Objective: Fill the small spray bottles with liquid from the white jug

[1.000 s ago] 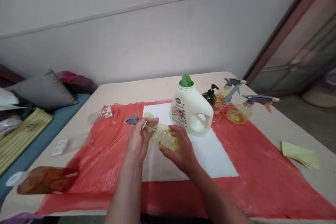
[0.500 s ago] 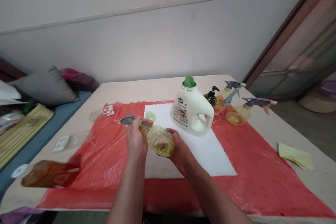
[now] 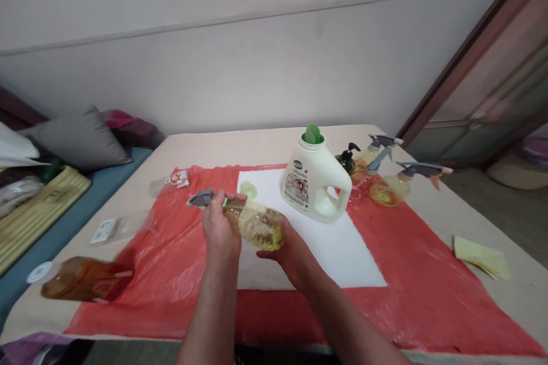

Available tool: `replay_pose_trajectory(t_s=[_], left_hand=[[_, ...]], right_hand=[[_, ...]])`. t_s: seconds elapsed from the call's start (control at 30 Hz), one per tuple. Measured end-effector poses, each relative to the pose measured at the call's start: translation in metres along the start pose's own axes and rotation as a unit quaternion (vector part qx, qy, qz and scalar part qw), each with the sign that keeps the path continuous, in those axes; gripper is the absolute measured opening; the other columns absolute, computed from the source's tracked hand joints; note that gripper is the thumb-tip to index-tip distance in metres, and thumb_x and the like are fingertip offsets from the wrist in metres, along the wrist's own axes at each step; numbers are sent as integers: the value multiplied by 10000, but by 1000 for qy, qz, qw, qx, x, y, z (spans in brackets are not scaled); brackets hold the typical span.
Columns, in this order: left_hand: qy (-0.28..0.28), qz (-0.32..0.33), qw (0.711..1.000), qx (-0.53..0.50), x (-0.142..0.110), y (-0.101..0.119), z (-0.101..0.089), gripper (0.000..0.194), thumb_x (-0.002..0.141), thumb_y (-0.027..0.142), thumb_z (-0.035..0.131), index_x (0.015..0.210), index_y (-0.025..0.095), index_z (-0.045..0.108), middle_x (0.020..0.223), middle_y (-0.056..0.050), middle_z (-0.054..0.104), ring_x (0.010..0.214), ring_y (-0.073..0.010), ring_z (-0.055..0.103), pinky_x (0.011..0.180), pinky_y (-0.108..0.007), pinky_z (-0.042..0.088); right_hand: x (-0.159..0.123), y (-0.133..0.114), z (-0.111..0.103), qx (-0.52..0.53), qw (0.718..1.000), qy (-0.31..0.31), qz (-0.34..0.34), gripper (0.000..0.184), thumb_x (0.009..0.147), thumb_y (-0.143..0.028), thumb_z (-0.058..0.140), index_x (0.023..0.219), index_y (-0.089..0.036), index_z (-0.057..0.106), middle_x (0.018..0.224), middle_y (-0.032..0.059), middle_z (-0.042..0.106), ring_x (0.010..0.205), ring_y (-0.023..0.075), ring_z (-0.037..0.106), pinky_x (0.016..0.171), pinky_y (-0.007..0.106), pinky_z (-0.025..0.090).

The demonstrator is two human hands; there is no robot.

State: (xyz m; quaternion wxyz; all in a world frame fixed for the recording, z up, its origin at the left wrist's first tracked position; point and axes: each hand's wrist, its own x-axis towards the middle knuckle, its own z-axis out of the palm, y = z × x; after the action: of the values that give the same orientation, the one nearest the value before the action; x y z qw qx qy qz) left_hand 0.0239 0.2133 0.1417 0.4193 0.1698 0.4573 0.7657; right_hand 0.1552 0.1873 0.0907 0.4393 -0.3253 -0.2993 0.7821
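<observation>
Head view: both hands (image 3: 222, 228) tilt a spray bottle (image 3: 259, 225) holding pale yellow liquid.

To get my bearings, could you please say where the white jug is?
In the head view, the white jug stands right of centre, just left of the pump bottle.

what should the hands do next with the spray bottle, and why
Probably tip the spray bottle upright: the left hand and right hand both hold it, but it is tilted well over, its gray trigger head above the red plastic sheet.
</observation>
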Motion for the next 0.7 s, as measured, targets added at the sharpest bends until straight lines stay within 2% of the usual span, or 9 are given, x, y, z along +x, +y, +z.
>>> replay_pose_trajectory(t_s=[0.1, 0.2, 0.3, 0.37, 0.43, 0.5, 0.53, 0.63, 0.7], left_hand=[[9, 10, 1000, -13, 3, 0, -2, 221, 757, 385, 660, 694, 186, 584, 681, -39, 718, 694, -186, 685, 727, -311, 513], [-16, 8, 999, -27, 4, 1, -2, 210, 756, 367, 667, 689, 185, 589, 690, -37, 720, 738, -189, 701, 800, -334, 522], [-33, 11, 999, -21, 3, 1, -2, 196, 757, 350, 672, 690, 181, 599, 700, -43, 724, 764, -194, 712, 833, -348, 525], [-30, 14, 999, -16, 3, 0, -1, 188, 763, 346, 667, 698, 182, 602, 706, -45, 725, 774, -198, 716, 833, -349, 527], [-24, 16, 1000, -13, 2, -1, -1, 185, 771, 346, 658, 703, 185, 598, 715, -45, 726, 786, -199, 717, 846, -355, 527], [-20, 19, 1000, -11, 2, -2, -1, 182, 771, 341, 656, 699, 185, 593, 713, -39, 722, 773, -190, 712, 862, -361, 526], [-20, 21, 999, -13, 2, -1, -1, 180, 769, 338, 658, 698, 185, 593, 712, -34, 719, 762, -183, 708, 868, -361, 525], [-21, 15, 999, -21, 2, 2, -1, 185, 762, 338, 667, 688, 185, 595, 698, -24, 711, 752, -177, 703, 867, -358, 525], [-21, 4, 1000, -22, 2, 3, -2, 198, 763, 346, 666, 674, 185, 595, 697, -33, 716, 772, -189, 709, 860, -359, 526]], right_hand=[[-3, -1, 1, -50, 996, 7, -79, 907, 566, -358, 884, 1355, -328, 437, 1275, 47, 608, 1062, 218, 642, 809, 330, 563], [-2, 2, 0, -88, 995, 22, -40, 637, 733, -591, 738, 1213, -215, 553, 1030, 77, 680, 755, 183, 676, 641, 300, 543], [-1, 4, -2, -66, 997, 16, 36, 746, 862, -802, 372, 1137, -150, 607, 943, 125, 685, 649, 176, 659, 550, 286, 509], [0, 3, -3, -44, 999, 6, 13, 689, 841, -751, 497, 1250, -200, 565, 1163, 140, 653, 880, 216, 686, 641, 303, 552], [0, 1, -3, -33, 999, 7, -34, 753, 716, -563, 755, 1358, -288, 472, 1358, 108, 556, 1104, 251, 630, 761, 340, 573], [-1, -1, -2, -34, 998, 22, -55, 887, 582, -386, 859, 1365, -317, 446, 1367, 85, 545, 1132, 253, 609, 794, 345, 567], [-1, -3, -2, -41, 998, 27, -49, 848, 584, -388, 859, 1334, -297, 475, 1308, 85, 581, 1072, 239, 627, 764, 327, 561], [-2, -5, -2, -74, 997, 28, -3, 615, 773, -644, 671, 1175, -186, 591, 1073, 111, 669, 812, 187, 650, 626, 279, 518], [-2, -5, -3, -75, 997, 26, 20, 678, 843, -755, 494, 1128, -153, 621, 1045, 135, 679, 776, 183, 647, 617, 284, 512]])
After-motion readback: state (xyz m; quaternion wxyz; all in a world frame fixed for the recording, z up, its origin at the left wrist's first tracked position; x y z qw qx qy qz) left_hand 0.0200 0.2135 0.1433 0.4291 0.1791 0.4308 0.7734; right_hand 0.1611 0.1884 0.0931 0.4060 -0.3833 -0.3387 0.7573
